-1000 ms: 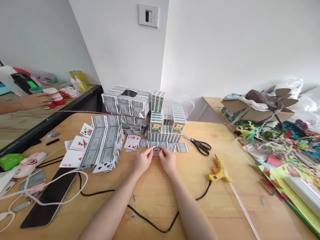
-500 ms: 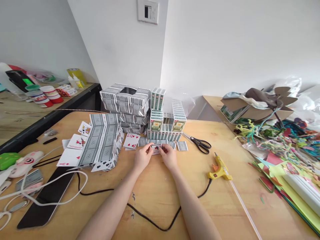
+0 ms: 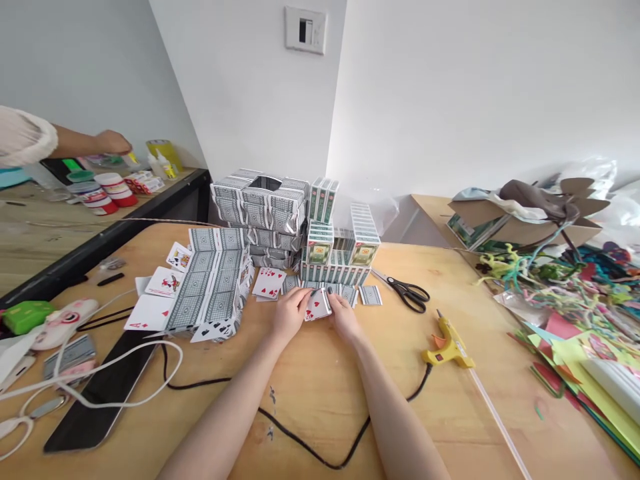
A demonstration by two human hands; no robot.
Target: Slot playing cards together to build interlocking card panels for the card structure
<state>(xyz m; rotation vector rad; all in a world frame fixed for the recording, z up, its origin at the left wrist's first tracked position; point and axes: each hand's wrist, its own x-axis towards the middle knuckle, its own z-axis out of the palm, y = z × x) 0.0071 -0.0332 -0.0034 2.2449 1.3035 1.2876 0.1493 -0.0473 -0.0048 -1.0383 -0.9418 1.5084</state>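
Observation:
Between both hands, low over the table, is a playing card (image 3: 317, 307) with red hearts facing me. My left hand (image 3: 291, 315) pinches its left side with thumb and fingers; my right hand (image 3: 345, 319) grips its right edge. Whether more cards lie behind it I cannot tell. Just beyond are face-down cards in a row, the rightmost card (image 3: 371, 295) lying apart. Left of my hands lies a small pile of heart cards (image 3: 269, 284). Behind stand stacked green card boxes (image 3: 320, 252) and a box-shaped stack covered in grey card backs (image 3: 260, 213).
A folded panel of joined cards (image 3: 205, 280) lies at left, near a black phone (image 3: 100, 393) and white cables. Black scissors (image 3: 409, 293) and a yellow glue gun (image 3: 447, 348) with its black cord lie at right. A co-worker's hand (image 3: 114, 143) reaches over the left shelf.
The card in my hands has tipped up so more of its face shows. A co-worker's arm has come in at upper left. The whole view has shifted slightly.

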